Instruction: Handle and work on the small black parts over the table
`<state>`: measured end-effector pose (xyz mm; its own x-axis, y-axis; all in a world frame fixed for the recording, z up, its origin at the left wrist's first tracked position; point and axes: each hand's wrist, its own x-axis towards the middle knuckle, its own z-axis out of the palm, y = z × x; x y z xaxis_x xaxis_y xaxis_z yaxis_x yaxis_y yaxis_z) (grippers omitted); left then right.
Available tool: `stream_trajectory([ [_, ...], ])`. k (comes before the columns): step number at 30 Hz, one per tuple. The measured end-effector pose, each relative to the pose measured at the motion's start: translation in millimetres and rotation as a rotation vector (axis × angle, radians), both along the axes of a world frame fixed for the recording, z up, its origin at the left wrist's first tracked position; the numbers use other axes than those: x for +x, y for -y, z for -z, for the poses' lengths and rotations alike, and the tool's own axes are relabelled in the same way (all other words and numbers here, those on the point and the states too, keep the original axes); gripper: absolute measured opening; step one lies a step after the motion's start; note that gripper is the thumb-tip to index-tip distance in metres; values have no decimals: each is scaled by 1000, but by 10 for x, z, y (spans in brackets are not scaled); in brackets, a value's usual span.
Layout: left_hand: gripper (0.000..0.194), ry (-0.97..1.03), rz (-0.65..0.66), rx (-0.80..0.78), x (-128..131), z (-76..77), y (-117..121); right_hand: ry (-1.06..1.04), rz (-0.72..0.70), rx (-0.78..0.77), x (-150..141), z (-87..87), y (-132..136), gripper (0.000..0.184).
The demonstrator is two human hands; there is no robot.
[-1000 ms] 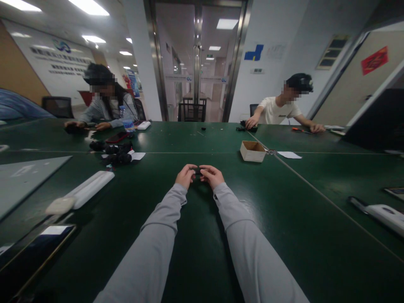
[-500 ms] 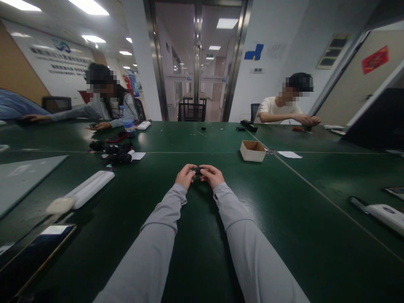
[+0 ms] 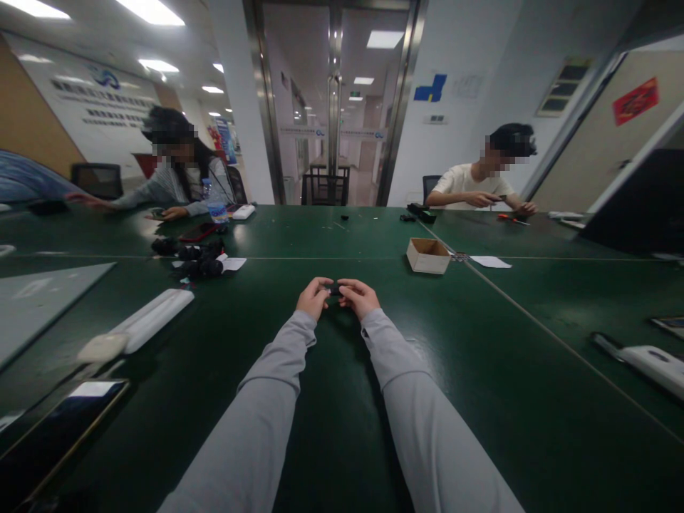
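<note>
Both arms reach forward over the dark green table point(image 3: 342, 399). Between my fingertips is a small black object point(image 3: 335, 291), too small to name. My left hand point(image 3: 314, 296) pinches its left end. At its other end, my right hand point(image 3: 360, 297) has its fingers closed on it. The fingers cover much of the object, and the two hands are a short gap apart.
An open cardboard box point(image 3: 427, 258) stands ahead to the right, near a white paper point(image 3: 490, 262). On the left are black items point(image 3: 199, 260), a white elongated device point(image 3: 154, 319) and a phone point(image 3: 64, 427). Two people sit across, one with a bottle point(image 3: 216, 205) nearby.
My hands stay almost still around the black object. The person at left has stretched an arm outward to the side; the person at right has drawn both hands nearer each other.
</note>
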<state>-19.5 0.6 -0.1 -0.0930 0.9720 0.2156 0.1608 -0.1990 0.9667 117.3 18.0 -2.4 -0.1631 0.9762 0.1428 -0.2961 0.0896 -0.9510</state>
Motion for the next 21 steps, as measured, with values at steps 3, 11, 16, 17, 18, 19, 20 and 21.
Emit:
stream_trajectory([
  [3,26,-2,10,-10,-2,1,-4,4,-2,1,1,7,-6,38],
  [11,23,20,0,-33,9,6,-16,-3,-15,3,11,43,-30,37],
  [16,25,4,7,-33,14,3,-19,0,-12,2,6,37,-32,39],
  [17,25,7,12,-37,13,2,-17,1,-8,1,4,33,-30,39],
  [18,24,12,17,-40,12,1,-14,1,-5,1,4,29,-28,38],
  [19,24,18,24,-40,11,0,-10,1,-1,1,4,26,-26,38],
  [20,24,20,30,-34,9,-1,-7,1,1,1,4,24,-23,38],
  [21,26,20,31,-24,8,-1,-4,2,-1,3,6,24,-21,37],
])
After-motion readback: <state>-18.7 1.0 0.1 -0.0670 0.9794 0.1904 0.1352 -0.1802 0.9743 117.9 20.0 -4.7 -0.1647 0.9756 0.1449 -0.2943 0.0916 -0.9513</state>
